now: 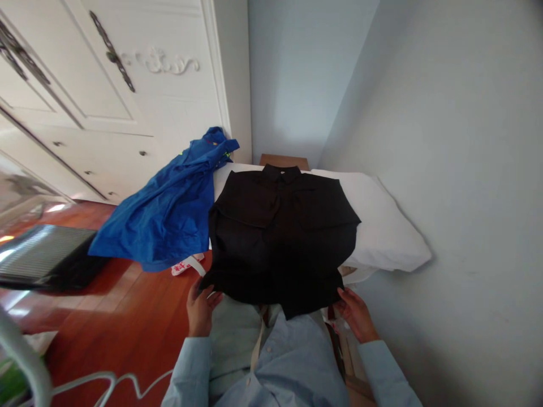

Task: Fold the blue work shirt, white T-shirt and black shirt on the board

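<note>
A black collared shirt point(280, 232) lies spread flat on a narrow surface covered in white point(382, 226), collar pointing away from me. My left hand point(199, 308) grips the shirt's lower left corner with curled fingers. At the lower right hem my right hand point(356, 314) pinches the fabric. Both of my sleeves are light blue.
A blue garment point(165, 212) hangs off the surface's left side. Behind it stands a white wardrobe point(106, 96). A dark flat device point(46, 257) lies on the red wooden floor point(123, 316). A grey wall point(466, 169) runs close on the right. White wire hangers point(102, 381) show at bottom left.
</note>
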A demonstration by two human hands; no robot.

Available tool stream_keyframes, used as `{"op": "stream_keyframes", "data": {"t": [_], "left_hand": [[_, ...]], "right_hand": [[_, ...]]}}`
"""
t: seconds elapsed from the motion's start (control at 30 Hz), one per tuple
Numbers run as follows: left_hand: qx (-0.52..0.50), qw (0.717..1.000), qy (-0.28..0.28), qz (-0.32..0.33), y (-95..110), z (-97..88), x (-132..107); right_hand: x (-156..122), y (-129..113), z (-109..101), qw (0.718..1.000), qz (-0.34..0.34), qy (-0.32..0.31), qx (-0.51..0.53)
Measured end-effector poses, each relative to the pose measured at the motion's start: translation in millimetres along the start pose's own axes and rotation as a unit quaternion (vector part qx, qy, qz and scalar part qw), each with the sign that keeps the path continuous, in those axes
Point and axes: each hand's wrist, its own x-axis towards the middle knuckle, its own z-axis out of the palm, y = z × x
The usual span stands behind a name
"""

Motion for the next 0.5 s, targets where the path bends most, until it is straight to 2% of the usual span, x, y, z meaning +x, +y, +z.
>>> {"op": "stream_keyframes", "data": {"t": [0.17,0.33,0.43,0.5], "left_hand": [[-0.034,0.996,-0.02,0.076,32.8,8.9,-23.3],[-0.101,0.979,-0.072,0.163,66.5,12.6,-50.0],[-0.119,0.965,-0.112,0.204,81.2,10.6,-65.3],[-0.12,0.956,-0.106,0.246,90.0,12.1,-75.1]], "right_hand": [[-15.8,-32.8,-5.4,0.996,-0.072,-0.012,-0.042],[-45.1,-86.7,-14.5,0.982,-0.145,-0.032,-0.114],[-64.4,-124.2,-16.3,0.963,-0.18,-0.031,-0.196],[-75.6,-149.6,-15.3,0.94,-0.227,-0.012,-0.256]]}}
